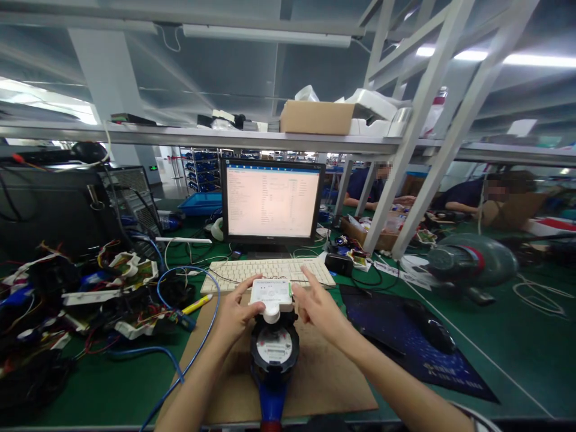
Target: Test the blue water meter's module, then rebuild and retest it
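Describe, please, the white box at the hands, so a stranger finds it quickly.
In front of the monitor lies a pale keyboard. Nearer, between the left hand and right hand, is the white box. Unlike the keyboard, it has a round white tab.

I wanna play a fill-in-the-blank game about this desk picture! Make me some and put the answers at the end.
1. The left hand has its ____ at the near edge of the white module.
2. Behind the white module, a pale ____ lies in front of the monitor.
3. A black computer ____ lies on the dark mat.
4. The cardboard box sits on the ____ above the monitor.

Missing words: thumb; keyboard; mouse; shelf.
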`<state>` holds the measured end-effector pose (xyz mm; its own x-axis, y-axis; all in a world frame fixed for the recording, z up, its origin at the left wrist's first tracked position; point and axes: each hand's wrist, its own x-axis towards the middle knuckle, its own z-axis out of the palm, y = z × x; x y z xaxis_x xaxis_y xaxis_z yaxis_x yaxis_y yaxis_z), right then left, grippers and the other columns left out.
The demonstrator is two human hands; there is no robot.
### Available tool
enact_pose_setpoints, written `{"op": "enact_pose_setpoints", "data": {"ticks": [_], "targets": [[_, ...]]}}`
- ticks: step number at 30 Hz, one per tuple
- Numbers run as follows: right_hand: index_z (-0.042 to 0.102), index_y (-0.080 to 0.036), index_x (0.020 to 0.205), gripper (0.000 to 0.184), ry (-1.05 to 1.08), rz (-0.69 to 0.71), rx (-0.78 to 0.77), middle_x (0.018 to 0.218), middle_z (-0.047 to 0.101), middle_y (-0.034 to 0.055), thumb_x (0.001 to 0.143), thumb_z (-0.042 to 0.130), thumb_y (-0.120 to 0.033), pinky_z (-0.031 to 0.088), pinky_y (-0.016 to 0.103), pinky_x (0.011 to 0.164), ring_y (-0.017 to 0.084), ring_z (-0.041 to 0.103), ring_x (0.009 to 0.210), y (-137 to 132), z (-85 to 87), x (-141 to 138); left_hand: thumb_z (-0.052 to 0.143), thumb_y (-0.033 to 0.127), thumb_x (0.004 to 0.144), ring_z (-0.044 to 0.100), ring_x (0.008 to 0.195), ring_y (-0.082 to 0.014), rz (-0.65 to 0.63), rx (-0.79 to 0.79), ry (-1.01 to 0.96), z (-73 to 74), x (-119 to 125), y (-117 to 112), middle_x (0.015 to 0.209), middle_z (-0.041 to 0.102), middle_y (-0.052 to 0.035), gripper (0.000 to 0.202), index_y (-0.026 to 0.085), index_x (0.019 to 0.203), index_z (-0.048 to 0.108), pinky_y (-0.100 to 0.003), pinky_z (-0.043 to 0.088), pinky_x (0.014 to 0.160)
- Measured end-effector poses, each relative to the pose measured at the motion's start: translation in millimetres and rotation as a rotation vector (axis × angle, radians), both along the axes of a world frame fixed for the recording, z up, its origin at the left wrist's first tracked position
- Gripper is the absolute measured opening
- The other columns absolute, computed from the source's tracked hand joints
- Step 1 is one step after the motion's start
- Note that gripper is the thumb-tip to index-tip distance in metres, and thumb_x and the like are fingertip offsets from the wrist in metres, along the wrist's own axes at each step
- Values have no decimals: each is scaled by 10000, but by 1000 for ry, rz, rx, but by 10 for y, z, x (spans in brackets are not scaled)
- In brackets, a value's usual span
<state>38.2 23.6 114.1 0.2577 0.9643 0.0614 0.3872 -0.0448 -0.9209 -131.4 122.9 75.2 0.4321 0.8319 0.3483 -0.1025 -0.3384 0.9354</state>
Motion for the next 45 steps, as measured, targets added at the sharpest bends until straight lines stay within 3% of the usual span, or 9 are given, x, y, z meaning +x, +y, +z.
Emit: {"op": "enact_pose_setpoints", "data": {"ticks": [3,5,7,11,15,22,29,35,45], "targets": [[316,-177,1364,756,-351,-112,316,879,574,63,733,601,-480,463,364,783,201,557,828,-74,-134,-47,735,408,584,537,1097,-321,-68,-59,-61,-62,44,3,1133,624,-128,602,126,1096,591,-395,411,946],[452,-203,1282,703,-461,-82,367,1193,477,126,668,669,-465,406,422,928,271,484,1081,-86,-209,-93,757,404,551,547,1083,-325,-98,-107,-79,-73,78,-30,1133,623,-137,625,124,1084,591,-400,428,929],[542,-212,1182,577,-452,-72,371,1329,372,124,666,676,-435,365,435,990,296,410,1190,-76,-285,-140,776,399,520,563,1054,-324,-102,-153,-83,-65,106,-74,1129,622,-138,651,126,1081,592,-399,446,907],[583,-222,1053,372,-361,-97,455,1277,421,102,699,643,-320,379,400,989,262,433,1175,-59,-424,-201,794,351,493,585,1011,-305,-114,-208,-87,-31,129,-146,1149,606,-130,659,140,1084,591,-370,474,860],[604,-223,993,310,-321,-75,495,1273,425,100,687,638,-263,403,376,969,254,454,1159,-70,-465,-225,792,342,493,590,992,-295,-92,-206,-67,-27,113,-177,1165,589,-117,649,160,1085,594,-357,485,834],[619,-214,970,317,-248,-34,480,1270,432,105,657,655,-242,436,355,933,245,482,1138,-57,-457,-229,772,336,528,579,1003,-279,-32,-163,-90,-42,64,-272,1180,554,-93,606,181,1088,603,-318,497,799],[635,-204,946,322,-228,-48,435,1264,435,120,631,670,-265,421,369,946,257,467,1162,-61,-425,-249,750,444,573,588,987,-281,-38,-172,-64,-133,47,-253,1222,542,-116,684,176,1171,553,-317,498,787],[618,-212,948,368,-169,-21,510,1240,452,94,587,690,-233,410,345,957,236,481,1138,-41,-402,-250,767,455,565,612,940,-271,-20,-196,-69,-225,45,-201,1172,596,-110,708,169,1167,530,-306,513,761],[623,-227,949,373,-131,-34,479,1224,445,74,585,706,-242,411,328,944,217,483,1113,-63,-391,-270,760,427,588,616,976,-272,-34,-208,-60,-204,38,-195,1157,622,-92,673,176,1160,507,-302,521,781]]}}
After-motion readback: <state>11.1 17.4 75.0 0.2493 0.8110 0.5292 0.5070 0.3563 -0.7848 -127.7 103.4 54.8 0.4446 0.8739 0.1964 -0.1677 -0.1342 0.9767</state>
